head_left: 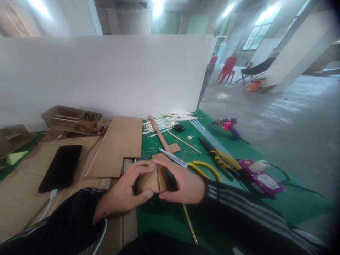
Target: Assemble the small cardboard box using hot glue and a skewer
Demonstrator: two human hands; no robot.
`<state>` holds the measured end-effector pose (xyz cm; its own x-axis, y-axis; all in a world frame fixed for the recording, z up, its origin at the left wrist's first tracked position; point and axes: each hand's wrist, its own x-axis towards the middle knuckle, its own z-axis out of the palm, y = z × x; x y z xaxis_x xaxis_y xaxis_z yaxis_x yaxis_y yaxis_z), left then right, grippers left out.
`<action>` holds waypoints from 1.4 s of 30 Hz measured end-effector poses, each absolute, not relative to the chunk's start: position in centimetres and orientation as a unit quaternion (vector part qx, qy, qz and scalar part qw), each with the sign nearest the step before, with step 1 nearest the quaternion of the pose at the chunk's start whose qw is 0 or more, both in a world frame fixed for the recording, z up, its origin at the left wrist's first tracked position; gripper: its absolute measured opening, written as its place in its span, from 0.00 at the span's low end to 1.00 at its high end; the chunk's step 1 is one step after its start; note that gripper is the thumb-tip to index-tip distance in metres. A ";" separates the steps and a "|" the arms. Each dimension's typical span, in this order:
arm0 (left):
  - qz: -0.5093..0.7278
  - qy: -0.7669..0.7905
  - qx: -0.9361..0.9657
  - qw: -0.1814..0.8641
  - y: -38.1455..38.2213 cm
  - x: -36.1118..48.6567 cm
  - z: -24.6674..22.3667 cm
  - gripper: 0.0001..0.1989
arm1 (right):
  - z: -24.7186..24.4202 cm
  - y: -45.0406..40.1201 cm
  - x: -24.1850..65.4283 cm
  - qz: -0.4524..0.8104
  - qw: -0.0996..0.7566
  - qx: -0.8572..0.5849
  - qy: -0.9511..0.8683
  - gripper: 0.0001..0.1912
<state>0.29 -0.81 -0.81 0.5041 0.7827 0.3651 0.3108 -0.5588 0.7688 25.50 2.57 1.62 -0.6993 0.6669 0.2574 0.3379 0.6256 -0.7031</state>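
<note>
Both hands are wrapped round a small folded piece of brown cardboard (148, 181), box-like, with a dark seam running down its face. My left hand (127, 187) grips its left side, thumb in front and fingers over the top. On the other side my right hand (183, 180) presses it the same way, its thumb at the lower edge. Just beyond the right hand lie yellow-handled scissors (175, 158), blades pointing left. A yellow stick-like thing (189, 223) pokes out below the right hand. The underside of the cardboard piece is hidden.
Long-nose pliers (219, 156), a purple power strip (261, 177) and a glue gun (230, 128) lie to the right. Thin wooden sticks (164, 124) and a black oval object (179, 127) are ahead. Cardboard sheets (119, 141) and a phone (62, 166) are left; a white panel (106, 74) stands behind.
</note>
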 end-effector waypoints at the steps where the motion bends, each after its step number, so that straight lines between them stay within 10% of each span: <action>1: 0.370 0.341 0.802 0.321 -0.8 0.3 -0.8 0.29 | 1.6 2.5 25.5 0.321 0.259 -0.292 -0.863 0.47; 42: 0.405 0.328 0.797 0.306 -1.6 0.7 -0.5 0.28 | 2.0 2.0 24.9 0.279 0.270 -0.278 -0.878 0.48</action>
